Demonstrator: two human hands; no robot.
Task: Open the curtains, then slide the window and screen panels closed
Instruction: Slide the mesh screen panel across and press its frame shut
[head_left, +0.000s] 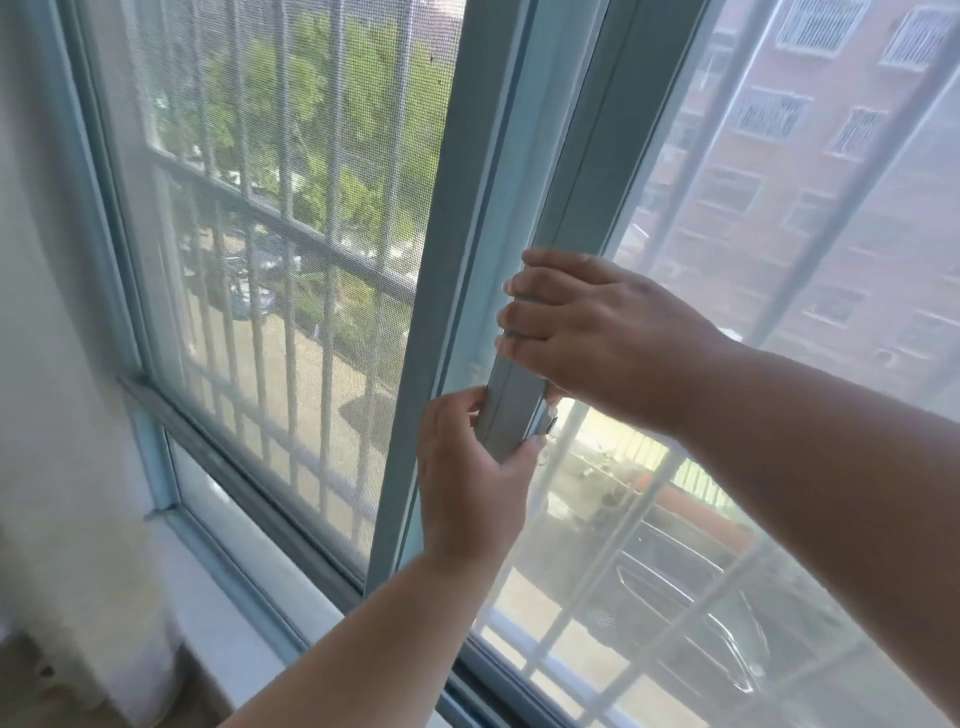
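- Gripping the window panel's vertical stile (558, 171), both hands closed round it: the right hand (597, 332) above, fingers hooked over its left edge, the left hand (467, 478) just below, pinching it.
- Left of the stile, the screen panel (270, 208) covered the opening up to the wall-side window frame (98, 218).
- Sheer curtain (831, 260) hung right of the grip.

Your window frame (457, 249) is a pale grey-blue, and the sliding stile (571, 171) you grip is the same shade, a touch darker. The screen mesh (291, 218) shows a fine grey weave, crossed by the white vertical bars (332, 156) behind it. A sheer white curtain (831, 260) veils a reddish-brown building (810, 171); green trees (353, 104) fill the left pane
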